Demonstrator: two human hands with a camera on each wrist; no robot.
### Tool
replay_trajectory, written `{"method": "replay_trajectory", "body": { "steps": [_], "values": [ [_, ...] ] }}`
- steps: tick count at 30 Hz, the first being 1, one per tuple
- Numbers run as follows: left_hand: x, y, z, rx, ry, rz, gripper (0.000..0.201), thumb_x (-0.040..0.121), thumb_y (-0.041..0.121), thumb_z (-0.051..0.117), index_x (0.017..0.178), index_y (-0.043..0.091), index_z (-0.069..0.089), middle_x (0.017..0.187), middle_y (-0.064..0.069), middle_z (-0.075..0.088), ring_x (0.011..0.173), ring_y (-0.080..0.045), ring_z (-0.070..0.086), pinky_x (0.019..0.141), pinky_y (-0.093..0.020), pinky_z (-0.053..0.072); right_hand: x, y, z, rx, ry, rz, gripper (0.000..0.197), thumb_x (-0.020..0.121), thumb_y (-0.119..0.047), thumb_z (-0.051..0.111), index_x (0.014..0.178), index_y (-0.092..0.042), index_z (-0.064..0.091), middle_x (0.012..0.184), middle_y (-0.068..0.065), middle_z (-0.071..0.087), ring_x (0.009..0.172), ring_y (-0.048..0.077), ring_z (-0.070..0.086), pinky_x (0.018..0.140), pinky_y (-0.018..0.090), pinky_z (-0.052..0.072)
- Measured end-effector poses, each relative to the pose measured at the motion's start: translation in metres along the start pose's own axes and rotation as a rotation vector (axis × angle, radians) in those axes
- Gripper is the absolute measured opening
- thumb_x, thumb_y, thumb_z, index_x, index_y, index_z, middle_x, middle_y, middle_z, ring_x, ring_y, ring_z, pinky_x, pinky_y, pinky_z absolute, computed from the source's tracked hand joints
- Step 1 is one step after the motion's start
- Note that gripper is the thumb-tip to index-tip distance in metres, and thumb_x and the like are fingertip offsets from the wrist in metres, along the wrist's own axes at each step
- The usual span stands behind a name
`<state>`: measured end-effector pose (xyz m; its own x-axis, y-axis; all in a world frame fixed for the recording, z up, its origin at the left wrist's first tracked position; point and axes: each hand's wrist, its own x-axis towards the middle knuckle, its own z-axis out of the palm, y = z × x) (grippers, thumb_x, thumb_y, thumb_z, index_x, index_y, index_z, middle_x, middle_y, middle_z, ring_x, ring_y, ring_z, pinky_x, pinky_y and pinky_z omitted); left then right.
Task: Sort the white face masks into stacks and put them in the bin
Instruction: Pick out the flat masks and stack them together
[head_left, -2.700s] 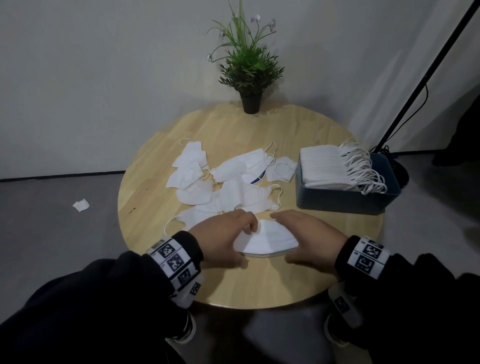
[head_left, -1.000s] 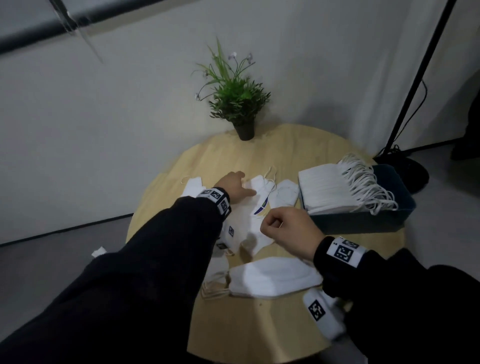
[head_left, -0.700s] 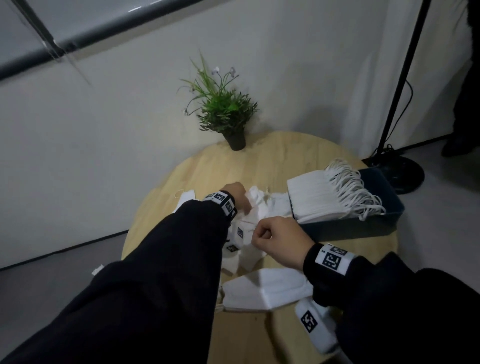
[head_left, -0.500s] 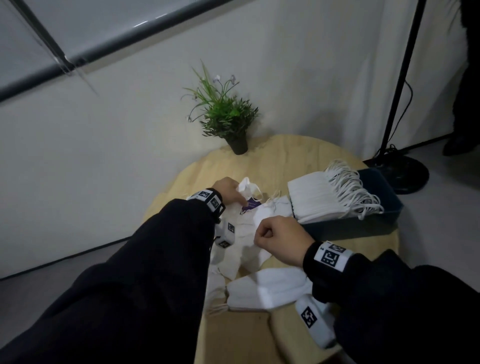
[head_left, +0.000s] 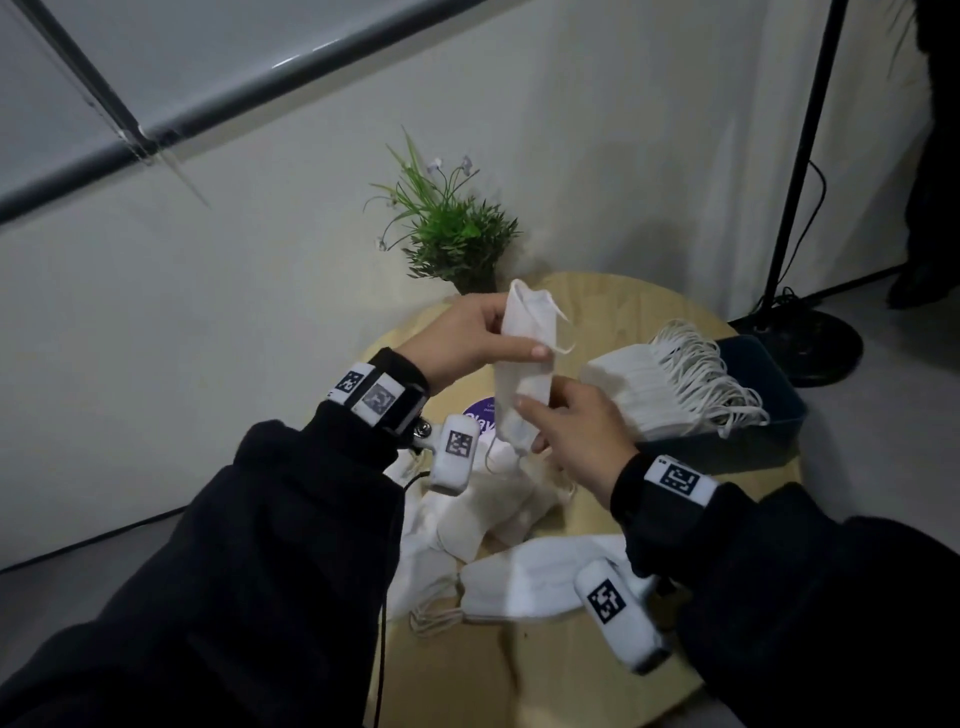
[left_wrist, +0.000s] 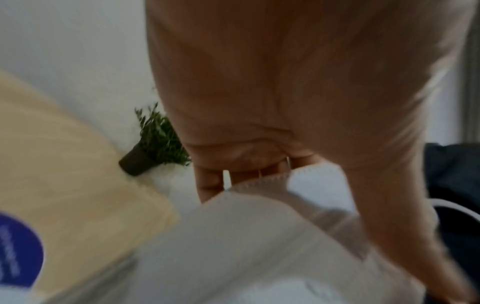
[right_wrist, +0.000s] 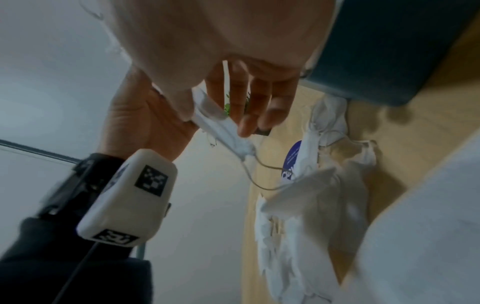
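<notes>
A finished stack (head_left: 540, 584) lies nearest you on the table (head_left: 613, 306). Above the loose masks (head_left: 483, 514), your right hand (head_left: 576, 431) and left hand (head_left: 462, 338) pinch one mask (head_left: 524, 364), fingers clamped on it. Beyond, the bin (head_left: 763, 415) holds stacked masks.

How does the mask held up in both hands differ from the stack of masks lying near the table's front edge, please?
The held mask is a single folded piece, raised upright above the table, gripped by the left hand near its top and the right hand lower down. The front stack is several masks thick, lies flat on the table and is untouched. The held mask's ear loops dangle loose; the stack's loops bunch at its left end. Both are white.
</notes>
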<state>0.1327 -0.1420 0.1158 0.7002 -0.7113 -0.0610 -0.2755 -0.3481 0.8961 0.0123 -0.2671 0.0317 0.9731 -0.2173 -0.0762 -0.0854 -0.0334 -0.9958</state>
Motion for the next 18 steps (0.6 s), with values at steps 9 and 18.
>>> {"method": "replay_trajectory", "body": {
  "steps": [9,18],
  "values": [
    [0.025,-0.124,0.01,0.832,0.095,-0.544,0.031,0.091,0.037,0.069,0.117,0.021,0.068,0.115,-0.003,0.071,0.091,-0.022,0.059,0.078,-0.032,0.045,-0.009,-0.018,-0.03,0.054,0.22,-0.027,0.015,0.1,-0.022,0.063,0.086,-0.022,0.062,0.068,0.0,0.069,0.038,0.004,0.056,0.046,0.022,0.043],
    [0.005,-0.152,-0.002,0.729,0.29,-0.625,0.022,0.08,0.024,0.083,0.1,0.018,0.075,0.104,-0.006,0.075,0.094,-0.025,0.068,0.065,-0.026,0.044,-0.001,-0.009,-0.03,0.103,0.237,0.038,0.03,0.103,-0.032,0.06,0.085,-0.009,0.066,0.067,0.006,0.063,0.055,0.015,0.058,0.058,0.029,0.045]
  ]
}}
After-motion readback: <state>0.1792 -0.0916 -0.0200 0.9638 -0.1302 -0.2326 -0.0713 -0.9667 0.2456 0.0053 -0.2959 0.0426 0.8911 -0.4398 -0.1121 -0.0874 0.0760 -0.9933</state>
